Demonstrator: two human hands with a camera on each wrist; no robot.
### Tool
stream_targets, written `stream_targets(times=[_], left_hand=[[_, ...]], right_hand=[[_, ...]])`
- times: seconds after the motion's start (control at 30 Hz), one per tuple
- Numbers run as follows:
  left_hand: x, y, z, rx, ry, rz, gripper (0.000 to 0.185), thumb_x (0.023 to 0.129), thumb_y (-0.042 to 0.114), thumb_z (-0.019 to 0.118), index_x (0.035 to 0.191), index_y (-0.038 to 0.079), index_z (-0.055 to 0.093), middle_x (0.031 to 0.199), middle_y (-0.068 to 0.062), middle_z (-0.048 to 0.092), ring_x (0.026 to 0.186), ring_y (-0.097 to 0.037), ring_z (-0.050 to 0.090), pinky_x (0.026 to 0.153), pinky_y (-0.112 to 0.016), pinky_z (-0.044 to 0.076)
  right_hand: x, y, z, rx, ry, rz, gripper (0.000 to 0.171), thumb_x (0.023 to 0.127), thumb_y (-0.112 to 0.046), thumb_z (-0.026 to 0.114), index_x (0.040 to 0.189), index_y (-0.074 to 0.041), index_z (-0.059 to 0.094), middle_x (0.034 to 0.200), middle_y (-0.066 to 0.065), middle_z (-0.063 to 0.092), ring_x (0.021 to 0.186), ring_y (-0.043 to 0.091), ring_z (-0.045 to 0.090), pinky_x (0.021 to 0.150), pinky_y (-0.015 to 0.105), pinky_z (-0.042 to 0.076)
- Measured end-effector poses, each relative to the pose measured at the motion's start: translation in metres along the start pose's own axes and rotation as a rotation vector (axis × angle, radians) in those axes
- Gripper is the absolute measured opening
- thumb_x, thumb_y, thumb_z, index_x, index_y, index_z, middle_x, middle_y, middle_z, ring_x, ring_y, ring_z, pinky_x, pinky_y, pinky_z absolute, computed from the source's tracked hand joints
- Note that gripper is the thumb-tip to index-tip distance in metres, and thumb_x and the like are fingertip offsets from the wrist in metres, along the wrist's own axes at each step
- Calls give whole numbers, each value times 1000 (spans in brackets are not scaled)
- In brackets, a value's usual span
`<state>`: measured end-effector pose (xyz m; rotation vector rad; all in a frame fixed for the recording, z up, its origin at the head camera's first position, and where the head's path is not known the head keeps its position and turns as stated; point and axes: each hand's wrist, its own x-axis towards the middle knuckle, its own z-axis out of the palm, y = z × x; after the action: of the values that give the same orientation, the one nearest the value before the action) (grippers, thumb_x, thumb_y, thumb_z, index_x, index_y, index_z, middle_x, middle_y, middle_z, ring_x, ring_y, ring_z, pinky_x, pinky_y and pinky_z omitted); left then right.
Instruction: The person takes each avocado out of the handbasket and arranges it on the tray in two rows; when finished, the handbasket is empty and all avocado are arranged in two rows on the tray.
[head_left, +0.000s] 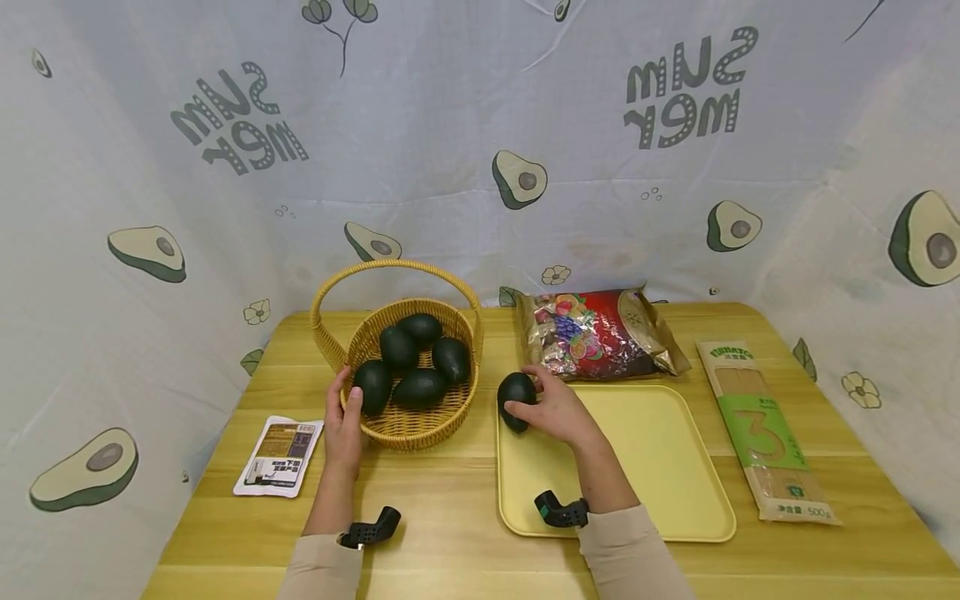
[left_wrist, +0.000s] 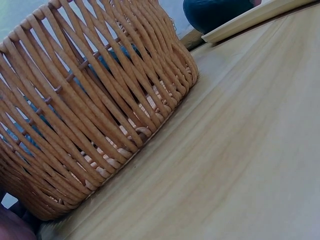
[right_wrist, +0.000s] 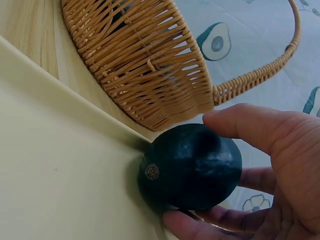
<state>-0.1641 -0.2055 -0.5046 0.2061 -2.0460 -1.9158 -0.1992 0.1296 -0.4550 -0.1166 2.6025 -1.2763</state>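
My right hand point(head_left: 558, 408) holds a dark green avocado point(head_left: 516, 402) at the left edge of the yellow tray point(head_left: 622, 533). In the right wrist view, thumb and fingers curve around this avocado point(right_wrist: 192, 167), low against the tray's rim. At the left, my left hand point(head_left: 344, 421) grips the near-left side of a wicker basket point(head_left: 412, 439), thumb at the rim. Several more avocados point(head_left: 420, 389) lie inside the basket, under its tall arched handle. The left wrist view shows mainly the basket's woven wall point(left_wrist: 100, 95); only a bit of the hand appears in its lower left corner.
A shiny red and gold bag point(head_left: 600, 333) lies behind the tray. To the right is a long pack of noodles point(head_left: 765, 433) with a green label. A small white and brown pouch point(head_left: 279, 457) lies left of the basket. A printed curtain point(head_left: 450, 125) hangs behind the wooden table.
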Motion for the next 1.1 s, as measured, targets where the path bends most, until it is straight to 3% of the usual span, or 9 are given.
stream_targets(times=[0.23, 0.6, 1.1], left_hand=[[0, 0, 0, -9, 5, 3, 51, 110, 27, 43, 157, 11, 35, 168, -7, 26, 157, -27, 18, 125, -51, 17], [-2, 1, 1, -5, 25, 3, 49, 110, 25, 44, 156, 10, 37, 166, -10, 31, 155, -28, 22, 124, -50, 18], [-2, 0, -1, -4, -10, 12, 51, 110, 27, 43, 158, 12, 34, 169, -6, 24, 157, -29, 17, 125, -56, 16]], right_hand=[[-1, 1, -3, -26, 14, 14, 78, 88, -38, 78, 153, -11, 44, 136, 25, 59, 117, 39, 62, 91, 53, 53], [0, -1, 0, -11, 27, -33, 72, 87, -34, 79, 147, -9, 50, 130, 25, 61, 113, 38, 62, 87, 49, 54], [-8, -5, -11, -22, 32, -31, 76, 90, -38, 76, 152, -7, 44, 139, 23, 58, 123, 43, 60, 90, 52, 56]])
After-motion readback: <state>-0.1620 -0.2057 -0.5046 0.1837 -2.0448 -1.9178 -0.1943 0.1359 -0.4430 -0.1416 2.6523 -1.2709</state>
